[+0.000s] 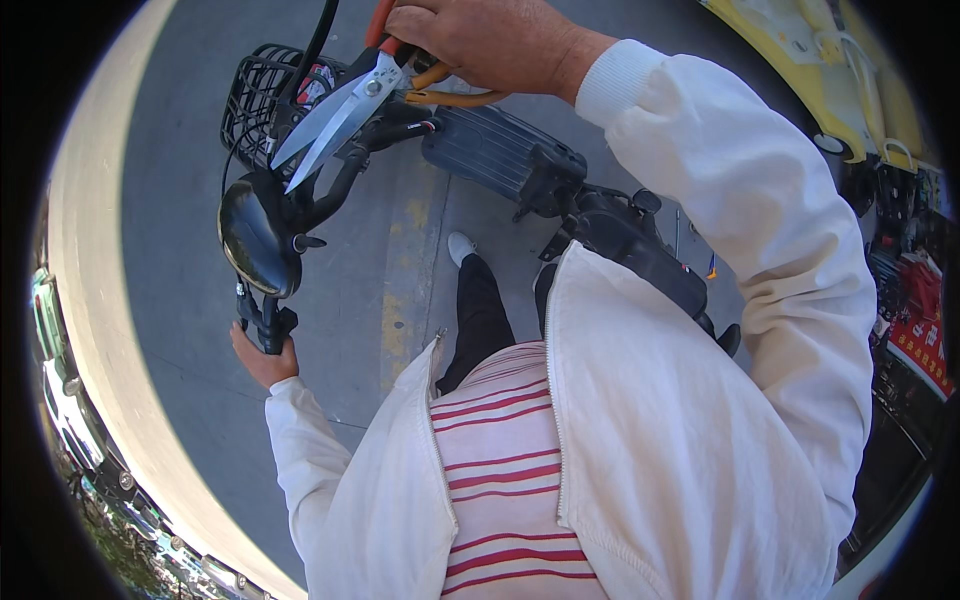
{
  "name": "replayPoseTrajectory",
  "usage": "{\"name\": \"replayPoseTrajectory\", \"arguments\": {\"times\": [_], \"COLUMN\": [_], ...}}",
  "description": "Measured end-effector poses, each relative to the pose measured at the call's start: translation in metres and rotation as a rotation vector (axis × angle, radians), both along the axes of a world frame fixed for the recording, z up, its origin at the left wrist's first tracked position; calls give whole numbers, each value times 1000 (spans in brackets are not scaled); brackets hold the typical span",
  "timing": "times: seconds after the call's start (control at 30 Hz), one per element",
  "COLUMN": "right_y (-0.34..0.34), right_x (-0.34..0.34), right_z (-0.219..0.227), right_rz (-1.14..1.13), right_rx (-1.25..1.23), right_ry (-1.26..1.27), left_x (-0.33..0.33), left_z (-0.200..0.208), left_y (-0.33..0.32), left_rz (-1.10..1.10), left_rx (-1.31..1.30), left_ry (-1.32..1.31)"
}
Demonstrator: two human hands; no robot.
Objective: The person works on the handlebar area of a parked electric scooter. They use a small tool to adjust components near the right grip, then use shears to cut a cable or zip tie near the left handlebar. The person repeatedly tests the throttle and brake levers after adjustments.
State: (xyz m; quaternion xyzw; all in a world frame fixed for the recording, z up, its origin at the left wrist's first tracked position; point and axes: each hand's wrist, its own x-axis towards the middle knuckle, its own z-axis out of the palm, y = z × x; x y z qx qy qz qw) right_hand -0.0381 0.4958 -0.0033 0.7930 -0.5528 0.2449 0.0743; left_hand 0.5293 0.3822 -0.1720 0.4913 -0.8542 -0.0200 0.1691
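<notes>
- Black electric bicycle (pixel 600 225) with dark ribbed frame box sits between the hands, over grey pavement.
- Black wire front basket (pixel 250 95) just left of right hand.
- Big steel-bladed shears with orange handles (pixel 345 110): right hand (pixel 480 40) closed around handles, blades parted, tips toward basket.
- Black handlebar grip (pixel 270 325): left hand (pixel 262 360) wrapped round it, below the round black mirror (pixel 255 240).

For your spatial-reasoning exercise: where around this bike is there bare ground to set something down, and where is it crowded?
Bare pavement lies between the pale curb and the handlebar gripped by the left hand. Another patch lies beside the yellow line, left of the white shoe. Crowded: the basket and cables, under the right hand holding shears.
</notes>
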Motion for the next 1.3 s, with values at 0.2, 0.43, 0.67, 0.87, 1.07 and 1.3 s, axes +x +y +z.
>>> {"name": "replayPoseTrajectory", "arguments": {"times": [0.2, 0.43, 0.67, 0.87, 1.07, 1.3], "right_y": [4, 3, 4, 2, 2, 3], "right_x": [0, 0, 1, 0, -1, 0], "right_z": [0, -4, -4, -4, -5, -5], "right_rz": [-7, -47, -52, -29, -39, -43], "right_rx": [-23, -13, -25, -37, -29, -40], "right_ry": [-13, 25, 19, 40, 40, 36], "left_x": [-1, -2, -5, -1, -2, -4], "left_z": [-3, 1, 4, 3, 2, 6], "left_y": [2, 0, 2, 0, 0, 2], "left_rz": [1, -20, -16, -38, -29, -32], "left_rx": [12, -3, -20, -25, -21, -19], "left_ry": [35, 17, -13, 8, 6, 8]}}
